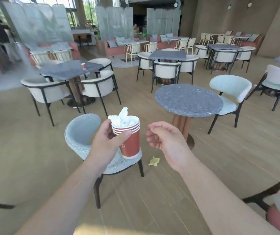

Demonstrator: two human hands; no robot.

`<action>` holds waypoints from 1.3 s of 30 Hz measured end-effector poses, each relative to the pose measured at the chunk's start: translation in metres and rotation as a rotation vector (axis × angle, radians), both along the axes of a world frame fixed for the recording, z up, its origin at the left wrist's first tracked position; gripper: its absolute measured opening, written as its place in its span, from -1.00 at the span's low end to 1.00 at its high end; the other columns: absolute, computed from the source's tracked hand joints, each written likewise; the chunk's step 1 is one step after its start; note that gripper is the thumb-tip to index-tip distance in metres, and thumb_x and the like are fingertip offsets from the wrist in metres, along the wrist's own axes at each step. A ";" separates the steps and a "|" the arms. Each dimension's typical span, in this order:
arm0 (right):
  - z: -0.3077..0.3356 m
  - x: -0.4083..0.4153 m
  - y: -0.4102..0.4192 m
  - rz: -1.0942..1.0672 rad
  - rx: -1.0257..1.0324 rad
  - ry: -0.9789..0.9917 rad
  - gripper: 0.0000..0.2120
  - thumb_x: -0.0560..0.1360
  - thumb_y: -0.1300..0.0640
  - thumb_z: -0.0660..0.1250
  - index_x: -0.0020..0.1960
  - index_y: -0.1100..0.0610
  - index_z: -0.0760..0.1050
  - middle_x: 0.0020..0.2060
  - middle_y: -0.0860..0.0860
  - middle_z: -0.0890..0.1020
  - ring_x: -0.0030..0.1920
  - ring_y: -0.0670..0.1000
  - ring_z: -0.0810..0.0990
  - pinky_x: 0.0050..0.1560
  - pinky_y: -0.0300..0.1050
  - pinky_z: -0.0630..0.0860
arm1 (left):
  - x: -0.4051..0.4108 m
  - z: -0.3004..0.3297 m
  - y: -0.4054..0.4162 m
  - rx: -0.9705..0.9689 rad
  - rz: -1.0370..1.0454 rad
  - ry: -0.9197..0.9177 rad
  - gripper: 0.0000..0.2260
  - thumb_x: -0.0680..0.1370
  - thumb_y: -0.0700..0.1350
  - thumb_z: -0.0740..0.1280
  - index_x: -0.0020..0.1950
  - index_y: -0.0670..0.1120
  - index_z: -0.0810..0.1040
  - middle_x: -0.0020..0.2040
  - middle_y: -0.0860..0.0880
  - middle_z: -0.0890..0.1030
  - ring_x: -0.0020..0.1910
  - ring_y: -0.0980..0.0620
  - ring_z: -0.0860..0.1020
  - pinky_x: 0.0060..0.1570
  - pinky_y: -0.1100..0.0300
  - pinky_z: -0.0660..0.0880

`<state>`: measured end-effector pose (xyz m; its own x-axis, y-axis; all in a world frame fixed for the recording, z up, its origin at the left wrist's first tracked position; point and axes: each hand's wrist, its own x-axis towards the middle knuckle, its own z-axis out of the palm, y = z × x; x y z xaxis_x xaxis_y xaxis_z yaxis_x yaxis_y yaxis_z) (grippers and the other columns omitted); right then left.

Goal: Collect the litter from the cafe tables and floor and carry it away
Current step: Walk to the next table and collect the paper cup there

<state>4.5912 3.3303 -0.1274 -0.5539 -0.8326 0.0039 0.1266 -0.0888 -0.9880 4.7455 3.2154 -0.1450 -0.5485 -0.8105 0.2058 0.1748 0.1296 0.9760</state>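
Observation:
My left hand [109, 139] grips a stack of red paper cups [130, 143], held upright in front of me. Crumpled white napkins [123, 118] stick out of the top cup. Just to the right of the cups, my right hand [165, 140] hovers with its fingers loosely curled and nothing in it. A crumpled yellow wrapper [154, 161] lies on the wooden floor below my right hand, next to the chair leg. One more red cup [83, 66] stands on the square grey table [64, 70] at the back left.
A pale blue chair [83, 133] stands right under my left hand. A round grey table [188, 100] is ahead to the right, with another pale chair [230, 92] behind it. Further tables and white armchairs fill the room beyond. Open wooden floor lies to the left.

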 end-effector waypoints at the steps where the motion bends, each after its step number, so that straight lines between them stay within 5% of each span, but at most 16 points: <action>1: -0.002 0.000 -0.010 0.024 -0.001 -0.001 -0.84 0.48 0.18 0.31 -0.14 0.04 0.66 -0.24 0.00 0.68 -0.24 -0.04 0.63 -0.13 -0.13 0.54 | 0.003 -0.002 -0.007 0.004 0.022 -0.009 -0.60 0.39 0.00 0.52 0.21 0.09 0.57 0.13 0.06 0.71 0.14 0.10 0.66 -0.01 0.27 0.57; 7: -0.013 -0.016 -0.073 0.167 0.005 -0.033 -0.87 0.43 0.12 0.32 -0.12 0.07 0.65 -0.23 0.03 0.68 -0.21 0.00 0.61 -0.11 -0.07 0.52 | 0.005 -0.014 -0.045 0.024 0.143 -0.032 -0.54 0.42 -0.04 0.50 0.31 -0.02 0.54 0.20 -0.02 0.69 0.20 0.00 0.64 0.15 0.11 0.57; 12: -0.022 -0.033 -0.127 0.328 -0.003 -0.064 -0.88 0.50 0.18 0.32 -0.09 0.10 0.64 -0.22 0.05 0.67 -0.20 0.02 0.60 -0.14 -0.09 0.51 | 0.000 -0.012 -0.066 0.011 0.306 -0.038 -0.61 0.40 -0.04 0.53 0.21 0.02 0.58 0.08 0.09 0.73 0.06 0.16 0.66 -0.03 0.30 0.57; 16: -0.020 -0.035 -0.170 0.497 -0.009 -0.058 -0.88 0.49 0.15 0.33 -0.12 0.05 0.64 -0.20 0.05 0.67 -0.18 0.02 0.61 -0.16 -0.11 0.50 | 0.007 -0.007 -0.076 0.009 0.454 -0.051 -0.48 0.35 0.06 0.56 0.27 -0.03 0.56 0.14 0.03 0.71 0.11 0.10 0.66 -0.01 0.29 0.56; 20: -0.019 -0.020 -0.204 0.635 -0.016 -0.069 -0.88 0.54 0.19 0.29 -0.07 0.10 0.61 -0.21 0.04 0.66 -0.19 0.01 0.60 -0.20 -0.15 0.50 | 0.028 -0.010 -0.082 0.011 0.595 -0.074 -0.64 0.44 -0.08 0.51 0.22 0.00 0.58 0.10 0.05 0.72 0.07 0.12 0.66 -0.03 0.30 0.56; 30: -0.016 0.097 -0.253 0.986 0.007 -0.123 -0.85 0.56 0.23 0.28 -0.13 0.08 0.59 -0.27 0.01 0.63 -0.26 -0.03 0.56 -0.19 -0.16 0.48 | 0.120 -0.013 -0.074 0.036 0.917 -0.092 -0.55 0.36 0.09 0.55 0.21 0.04 0.58 0.13 0.02 0.72 0.12 0.06 0.66 0.03 0.21 0.58; 39: -0.023 0.247 -0.301 1.159 0.029 -0.065 -0.87 0.38 0.05 0.33 -0.14 0.03 0.62 -0.24 0.00 0.66 -0.22 -0.02 0.58 -0.14 -0.12 0.50 | 0.254 -0.026 -0.098 0.055 1.114 -0.077 -0.40 0.35 0.11 0.52 0.31 -0.11 0.53 0.17 -0.15 0.69 0.21 -0.21 0.63 0.20 -0.14 0.55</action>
<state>4.8381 3.0295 -0.1506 0.5422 -0.8399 -0.0236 0.1682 0.1360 -0.9763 4.9993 3.1172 -0.1711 0.4804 -0.8640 0.1511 -0.0730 0.1323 0.9885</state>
